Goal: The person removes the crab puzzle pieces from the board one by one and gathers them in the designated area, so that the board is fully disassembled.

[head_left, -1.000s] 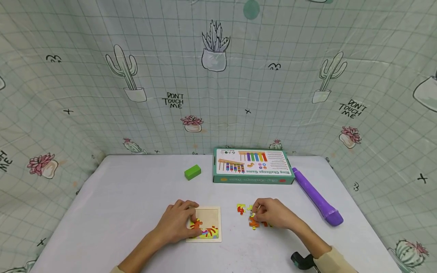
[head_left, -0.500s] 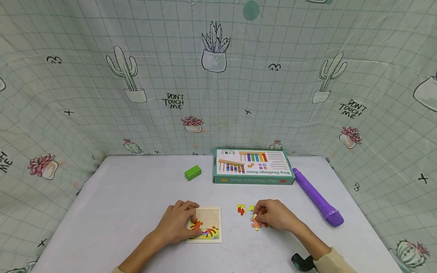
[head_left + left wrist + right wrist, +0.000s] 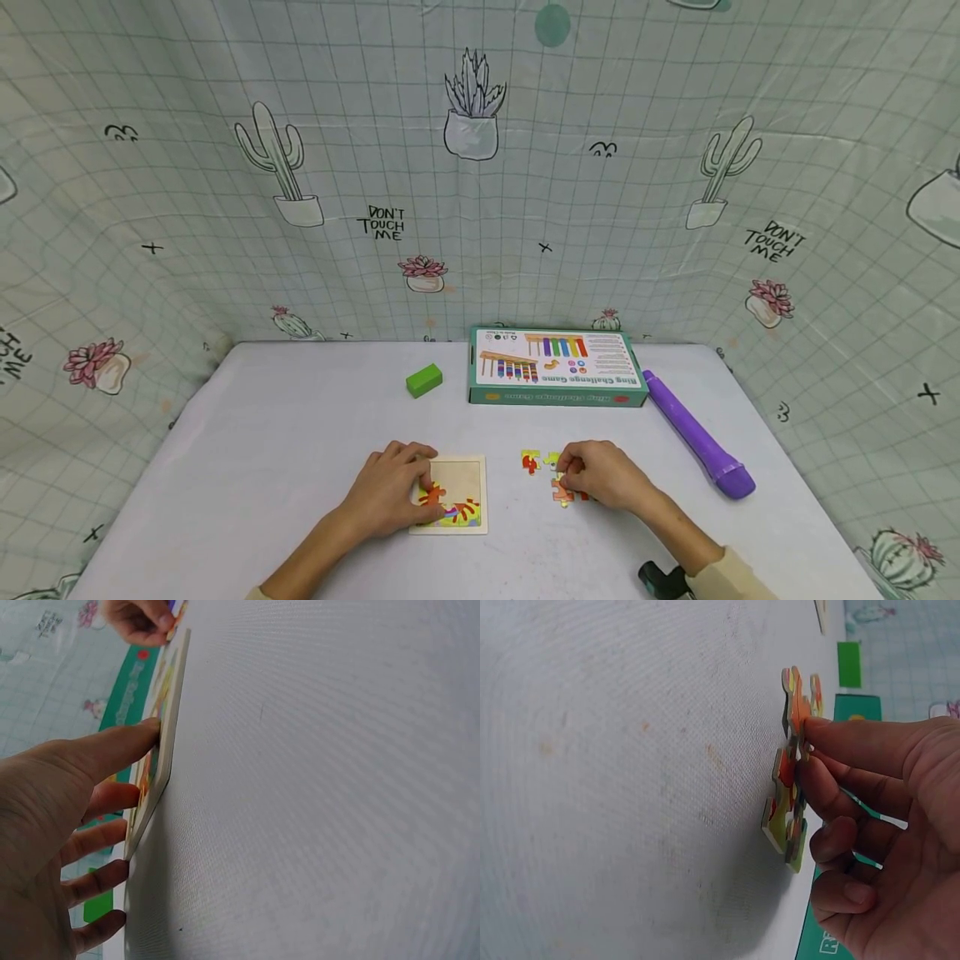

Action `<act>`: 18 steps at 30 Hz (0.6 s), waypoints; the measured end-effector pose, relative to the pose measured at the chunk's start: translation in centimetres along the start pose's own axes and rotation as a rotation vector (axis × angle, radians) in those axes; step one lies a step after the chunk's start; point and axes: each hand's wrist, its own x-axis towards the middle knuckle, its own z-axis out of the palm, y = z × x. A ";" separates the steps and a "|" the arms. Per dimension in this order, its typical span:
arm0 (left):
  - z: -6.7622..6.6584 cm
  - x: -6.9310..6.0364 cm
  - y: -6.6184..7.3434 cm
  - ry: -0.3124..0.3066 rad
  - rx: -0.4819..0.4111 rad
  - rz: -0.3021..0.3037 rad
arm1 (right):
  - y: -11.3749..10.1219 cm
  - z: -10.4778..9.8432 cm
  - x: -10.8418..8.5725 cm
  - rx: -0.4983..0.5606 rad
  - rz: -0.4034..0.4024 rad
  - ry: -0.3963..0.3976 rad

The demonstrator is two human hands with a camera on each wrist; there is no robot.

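Note:
A square wooden puzzle board (image 3: 459, 463) lies on the table, its lower part and left side filled with red, orange and yellow pieces. My left hand (image 3: 386, 492) rests on its left side: thumb and index finger touch the inside, while the other fingers spread beyond the edge. Right of the board, my right hand (image 3: 603, 473) pinches an orange puzzle piece (image 3: 796, 701) between thumb and index finger, low over the loose pieces. A red-and-yellow piece (image 3: 530, 461) lies left of that hand. Several other pieces, such as a red-and-green one (image 3: 783, 780), are partly hidden under its fingers.
A green block (image 3: 424, 381) and a green-and-white game box (image 3: 558, 367) lie farther back. On the right is a purple microphone-shaped object (image 3: 697, 433). Near the right forearm lies a black object (image 3: 660, 579), partly covered by the sleeve. A patterned cloth wall borders the table.
The right hand has shifted slightly right, and the orange piece by its fingertips has moved a little with it. The left hand and the board keep their places.

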 end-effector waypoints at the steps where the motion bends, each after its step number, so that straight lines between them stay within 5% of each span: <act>1: 0.0 0.0 0.0 -0.001 0.001 0.000 | -0.1 0.0 0.0 -0.004 0.006 0.002; 18: 0.0 -0.1 -0.3 -0.028 0.020 0.026 | 0.0 0.1 0.0 -0.003 0.009 -0.002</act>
